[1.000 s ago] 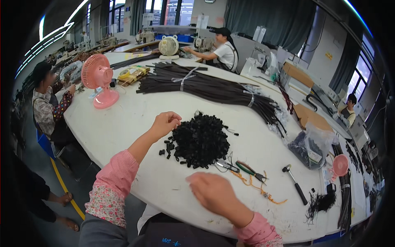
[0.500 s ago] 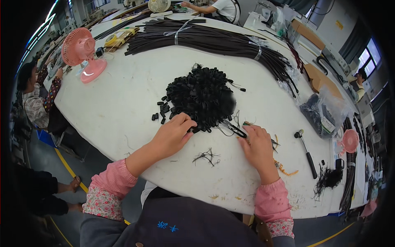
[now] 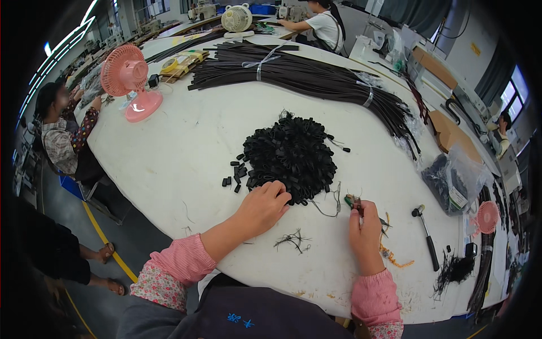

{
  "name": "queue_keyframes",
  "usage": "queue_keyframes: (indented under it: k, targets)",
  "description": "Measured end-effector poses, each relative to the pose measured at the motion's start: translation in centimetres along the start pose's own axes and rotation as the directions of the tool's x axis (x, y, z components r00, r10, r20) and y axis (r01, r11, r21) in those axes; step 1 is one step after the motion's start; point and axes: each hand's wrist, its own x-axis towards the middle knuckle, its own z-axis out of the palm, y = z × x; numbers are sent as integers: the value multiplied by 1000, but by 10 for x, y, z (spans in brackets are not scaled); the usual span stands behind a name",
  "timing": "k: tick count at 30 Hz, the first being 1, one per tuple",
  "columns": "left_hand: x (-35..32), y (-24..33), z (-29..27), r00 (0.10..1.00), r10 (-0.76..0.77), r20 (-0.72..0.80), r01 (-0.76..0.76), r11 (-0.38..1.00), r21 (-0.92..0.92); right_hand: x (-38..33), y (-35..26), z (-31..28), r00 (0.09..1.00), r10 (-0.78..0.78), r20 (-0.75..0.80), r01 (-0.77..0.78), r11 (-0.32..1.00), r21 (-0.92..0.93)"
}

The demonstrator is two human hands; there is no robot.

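A heap of small black loops [image 3: 291,155] lies in the middle of the white table [image 3: 186,147]. My left hand [image 3: 264,204] rests at the heap's near edge, its fingers curled onto the loops. To the right, my right hand [image 3: 365,227] is closed around small snips [image 3: 355,202] with a green and red handle. A tuft of cut black threads [image 3: 292,240] lies between my two hands. A few loose loops [image 3: 234,172] are scattered left of the heap.
Long bundles of dark straps [image 3: 305,76] cross the far side. A pink fan [image 3: 129,79] stands at the left, a hammer [image 3: 426,237] and a plastic bag of black parts [image 3: 451,181] at the right. Other people sit at the left [image 3: 59,130] and far end [image 3: 322,25].
The view has swung down and closer over the table. My left hand went from the heap's left side to its near edge. My right hand took up the snips.
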Motion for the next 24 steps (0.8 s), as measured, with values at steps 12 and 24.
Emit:
queue_keyframes:
  k: [12, 24]
  targets:
    - [-6, -7, 6, 998, 2, 65, -14, 984, 179, -17, -38, 1, 938, 272, 214, -346, 712, 611]
    - [-11, 33, -25, 919, -305, 250, 392, 775, -495, -27, -34, 8, 877, 277, 391, -472, 642, 604]
